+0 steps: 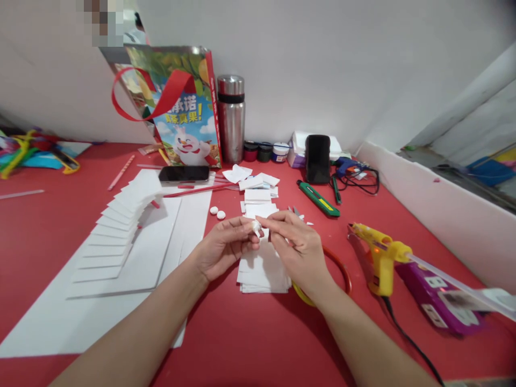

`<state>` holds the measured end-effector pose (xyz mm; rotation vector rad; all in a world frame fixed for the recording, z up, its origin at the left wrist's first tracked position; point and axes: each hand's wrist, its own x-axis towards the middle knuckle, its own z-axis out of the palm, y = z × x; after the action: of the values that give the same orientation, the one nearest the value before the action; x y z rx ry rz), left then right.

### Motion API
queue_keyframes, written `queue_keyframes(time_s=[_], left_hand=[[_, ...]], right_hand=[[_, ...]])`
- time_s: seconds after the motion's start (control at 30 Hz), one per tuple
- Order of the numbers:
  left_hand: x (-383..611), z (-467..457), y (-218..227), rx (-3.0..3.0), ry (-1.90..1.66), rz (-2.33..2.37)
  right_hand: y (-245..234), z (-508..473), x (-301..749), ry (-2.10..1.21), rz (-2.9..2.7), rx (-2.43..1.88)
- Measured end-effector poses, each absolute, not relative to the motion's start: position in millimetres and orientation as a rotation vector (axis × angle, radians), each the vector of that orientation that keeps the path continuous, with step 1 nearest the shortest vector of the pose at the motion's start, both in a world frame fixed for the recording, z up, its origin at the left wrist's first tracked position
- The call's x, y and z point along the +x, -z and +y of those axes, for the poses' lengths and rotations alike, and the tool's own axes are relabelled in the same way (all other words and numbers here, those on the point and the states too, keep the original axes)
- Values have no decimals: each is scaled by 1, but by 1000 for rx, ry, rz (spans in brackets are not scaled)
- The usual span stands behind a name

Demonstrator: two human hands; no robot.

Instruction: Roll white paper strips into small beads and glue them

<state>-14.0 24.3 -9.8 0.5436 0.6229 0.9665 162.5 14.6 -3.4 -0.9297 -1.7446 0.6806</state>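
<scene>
Pinched in the fingers of my left hand (226, 244) is a small white rounded piece (257, 227), its material too small to make out. My right hand (300, 247) meets it from the other side, with curled fingers and the index fingertip against it. Below both hands lies a pile of white paper strips (264, 269), running away from me. Two small white balls (217, 213) rest on the red table (226, 333) left of the pile. Under my right hand and wrist show red and yellow loops (347, 274), partly hidden.
Stepped white card (116, 226) lies on white sheets at left. At right are a yellow glue gun (379, 258), purple box (435, 301) and green cutter (319, 199). Behind stand a bag (181, 113), steel flask (231, 121), paint jars (265, 152) and phones (184, 173).
</scene>
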Motion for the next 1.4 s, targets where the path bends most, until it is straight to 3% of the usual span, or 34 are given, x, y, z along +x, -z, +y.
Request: queue_keyframes(time_s=[0.3,0.63,1.4], left_hand=[[-13,24,10,607,-1016,682],[-12,23,12,768,-1126,756],[-11,21,15,978,-1148,921]], right_hand=[[1,12,164,-548,-1844,-917],[-12,14,162,-750,-1692,-982],[-4,16,170,-456,-1884,-950]])
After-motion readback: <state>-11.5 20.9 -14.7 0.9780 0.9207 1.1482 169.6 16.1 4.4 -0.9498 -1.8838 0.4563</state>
